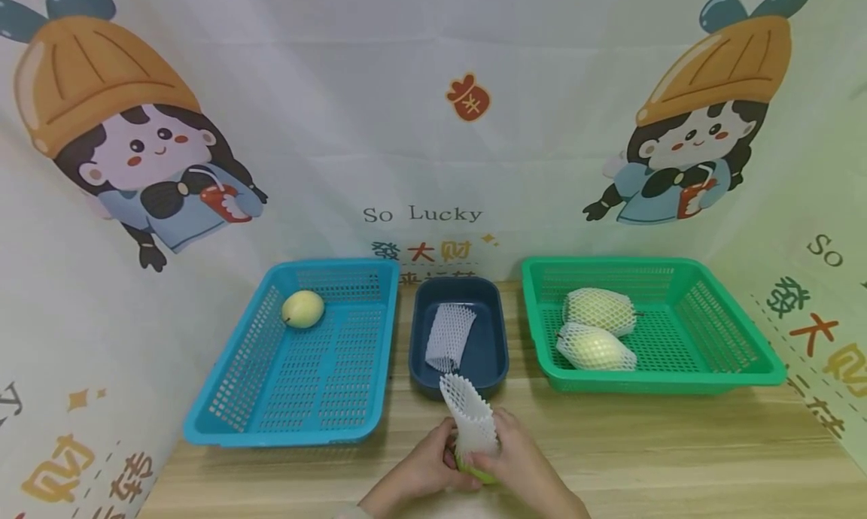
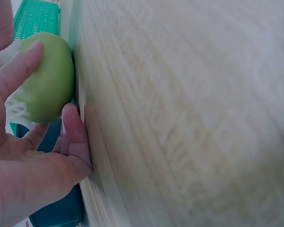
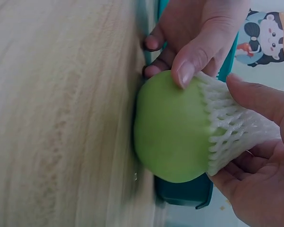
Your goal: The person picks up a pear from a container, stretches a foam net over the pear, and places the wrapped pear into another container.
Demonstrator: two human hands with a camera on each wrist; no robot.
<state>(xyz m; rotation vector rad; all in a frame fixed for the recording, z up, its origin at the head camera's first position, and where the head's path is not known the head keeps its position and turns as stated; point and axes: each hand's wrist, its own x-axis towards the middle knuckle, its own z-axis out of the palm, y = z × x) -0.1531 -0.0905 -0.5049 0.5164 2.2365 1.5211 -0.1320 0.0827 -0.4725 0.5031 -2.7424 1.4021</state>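
Observation:
A green pear (image 3: 168, 132) sits low over the wooden table, its upper part inside a white foam net sleeve (image 1: 470, 414). My left hand (image 1: 430, 459) holds the pear from the left; its thumb (image 3: 187, 71) presses on the bare skin near the net's edge. From the other side, my right hand (image 1: 518, 455) grips the foam net, thumb and fingers around it, as the right wrist view shows. The free end of the net stands up, tilted toward the dark blue bin. In the left wrist view the pear's bare rounded end (image 2: 52, 80) faces the table.
Behind the hands is a dark blue bin (image 1: 497, 308) with an empty foam net (image 1: 450, 335) in it. A blue basket (image 1: 325, 436) at left holds a bare pear (image 1: 302, 309). The green basket (image 1: 664, 383) at right holds two netted pears (image 1: 599, 311).

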